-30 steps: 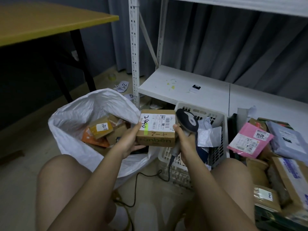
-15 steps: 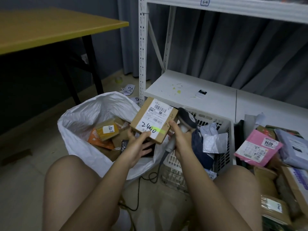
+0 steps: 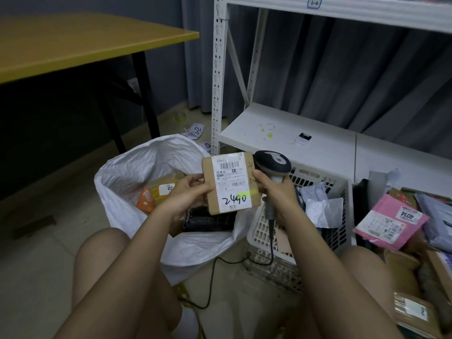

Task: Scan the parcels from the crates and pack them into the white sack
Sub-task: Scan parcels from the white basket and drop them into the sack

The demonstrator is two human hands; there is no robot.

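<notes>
At the far left stood the yellow table [image 3: 73,42], and below its near corner the white sack [image 3: 137,167] sat open on the floor with parcels already inside: an orange packet [image 3: 146,203], a brown box labelled 07 [image 3: 166,185] and a dark item [image 3: 208,220] lower down. Your left hand [image 3: 189,194] held the cardboard box [image 3: 231,182] above the sack's right edge, fingers curled round its left side, label up with 2440 written on it and a green streak across the label. Your right hand [image 3: 276,192] gripped the handle of the scanner [image 3: 272,165], fingers wrapped around it, thumb touching the box's right edge; the scanner's head sat just beside the box's top right corner, and its cable [image 3: 270,243] ran down to the floor. Behind that hand was the white crate [image 3: 340,192], holding crumpled grey bags [image 3: 320,204]. Further right lay a pink parcel [image 3: 391,221] marked 4014 on a pile of other parcels. The white shelf [image 3: 288,135] stood behind.
</notes>
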